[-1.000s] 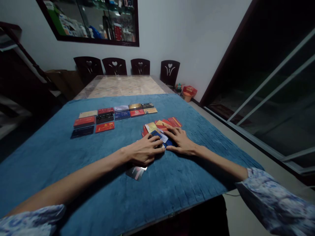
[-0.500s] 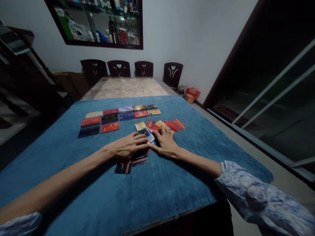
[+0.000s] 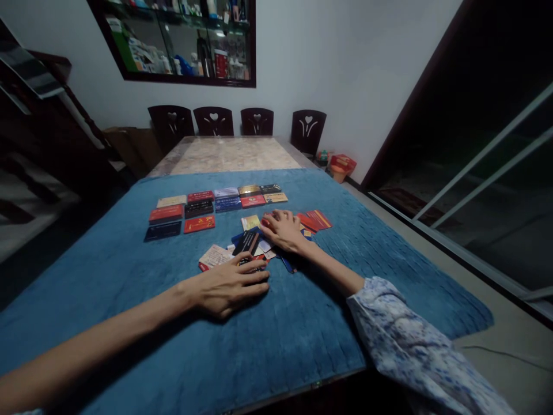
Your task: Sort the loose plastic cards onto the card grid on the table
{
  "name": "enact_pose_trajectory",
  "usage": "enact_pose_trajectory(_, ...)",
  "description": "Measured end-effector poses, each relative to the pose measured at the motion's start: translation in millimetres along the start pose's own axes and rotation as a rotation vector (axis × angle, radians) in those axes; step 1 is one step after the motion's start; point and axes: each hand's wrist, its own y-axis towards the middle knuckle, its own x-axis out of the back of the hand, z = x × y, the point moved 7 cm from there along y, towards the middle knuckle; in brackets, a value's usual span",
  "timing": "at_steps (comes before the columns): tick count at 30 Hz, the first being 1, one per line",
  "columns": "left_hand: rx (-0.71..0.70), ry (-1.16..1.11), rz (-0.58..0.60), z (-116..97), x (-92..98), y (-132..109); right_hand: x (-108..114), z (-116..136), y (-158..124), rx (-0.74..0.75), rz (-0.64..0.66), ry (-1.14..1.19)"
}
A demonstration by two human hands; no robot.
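Observation:
A loose pile of plastic cards [image 3: 247,242] lies on the blue cloth in front of me, black, blue, white, red and yellow ones overlapping. My left hand [image 3: 231,283] rests palm down over the near side of the pile, fingers stretched out and slightly apart, hiding some cards. By its knuckles lies a white card with red edging [image 3: 214,256]. My right hand [image 3: 283,231] lies on the far right part of the pile with its fingers bent and spread over cards. Red cards [image 3: 317,219] fan out just beyond it. Neither hand lifts a card.
Neat rows of cards, including a dark blue card [image 3: 163,231] and a red card [image 3: 199,223], lie farther left on the blue cloth [image 3: 142,300]. Behind are the bare marble tabletop [image 3: 233,154] and several dark chairs [image 3: 213,121]. A glass door [image 3: 466,161] stands right.
My left hand has come nearer to me, over the black cards that lay at the front, uncovering the white card. My right hand has slid away from me across the pile. The view has shifted slightly.

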Motion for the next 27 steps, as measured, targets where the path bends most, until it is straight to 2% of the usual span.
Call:
enact_pose_trajectory(3, 0.024, 0.041, 0.044, 10.7, -1.2, -5.6, -8.5, 5.2, 7.0, 0.012, 0.046, -0.034)
enact_pose_trajectory(6, 0.044, 0.085, 0.078, 15.7, 0.7, -9.5, -11.5, 14.3, 8.0, 0.015, 0.028, -0.058)
enact_pose_trajectory(12, 0.075, 0.151, 0.027, 27.6, 13.3, -22.6, -2.0, 16.4, 6.1, -0.126, -0.127, -0.020)
enact_pose_trajectory(16, 0.059, 0.184, 0.015, 37.5, 13.8, -38.1, 12.6, 7.5, 0.3, -0.053, -0.223, 0.056)
enact_pose_trajectory(18, 0.056, 0.185, 0.008, 42.0, 13.3, -45.1, 15.8, 6.3, -2.4, 0.083, -0.162, 0.090)
enact_pose_trajectory(21, 0.048, 0.173, -0.005, 45.7, 12.7, -52.3, 12.8, 9.2, -7.2, 0.319, 0.076, 0.131)
enact_pose_trajectory(24, 0.056, 0.156, -0.061, 47.7, 13.7, -55.5, 13.1, 2.3, -8.5, 0.350, 0.236, 0.130)
enact_pose_trajectory(27, 0.100, 0.147, -0.164, 51.9, 15.0, -53.1, 12.6, -4.8, -7.9, 0.317, 0.318, 0.124)
